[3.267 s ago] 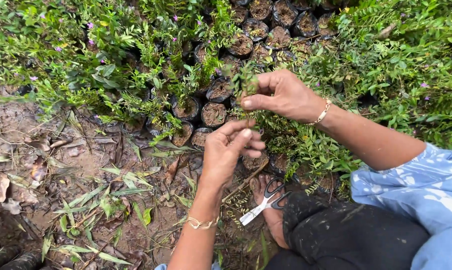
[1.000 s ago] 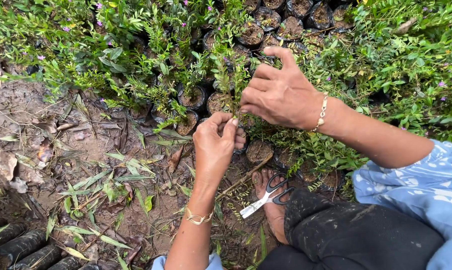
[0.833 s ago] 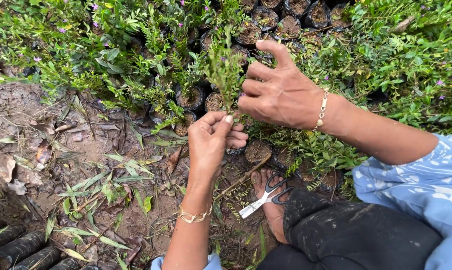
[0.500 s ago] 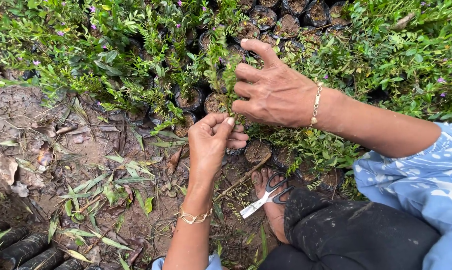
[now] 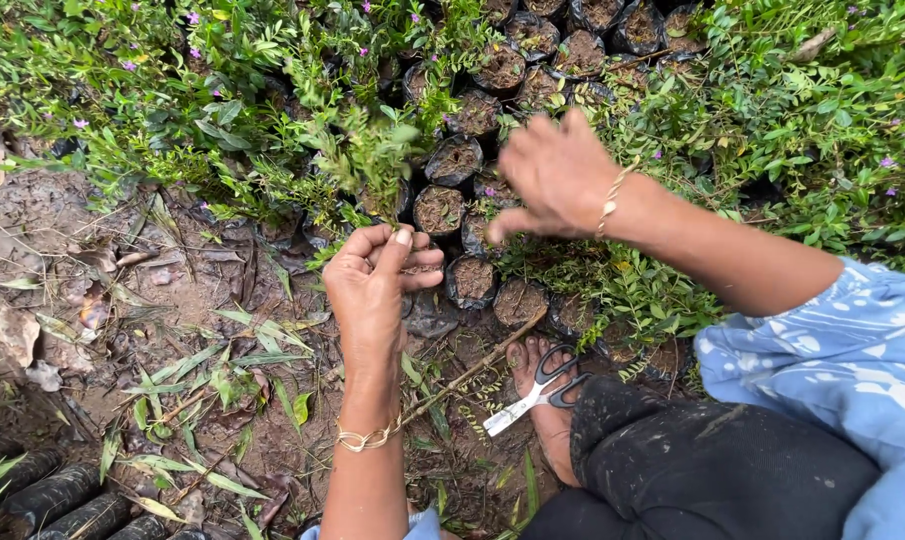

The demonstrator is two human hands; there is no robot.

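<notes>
Nearest the viewer, a pair of scissors with black handles and pale blades (image 5: 532, 395) lies across the person's bare foot (image 5: 544, 400), apart from both hands and within easy reach. To the left, dry fallen leaves (image 5: 222, 350) litter the bare muddy ground (image 5: 62, 230), and a few black cylindrical nursery bags (image 5: 62, 495) lie on their sides at the lower left corner.

The left hand (image 5: 377, 285) rises from the bottom edge, forearm nearly vertical, a thin gold bracelet (image 5: 365, 437) at the wrist. Its fingers are curled and closed, thumb pressed to the fingertips, pinching the base of a small leafy green cutting (image 5: 372, 160) that stands upright above the fist; held low on the stem, the foliage stays free.

Just beyond the fist stand small black plastic nursery bags filled with brown soil (image 5: 437, 210), packed touching in rows, so that each props its neighbour upright.

The right hand (image 5: 552, 180) hovers over these bags, the arm reaching in from the right in a light blue patterned sleeve (image 5: 852, 350), wrist bent down. It is motion-blurred; the fingers appear loosely spread and empty.

Farthest, dense green seedlings with small purple flowers (image 5: 222, 60) fill the rear bags.
</notes>
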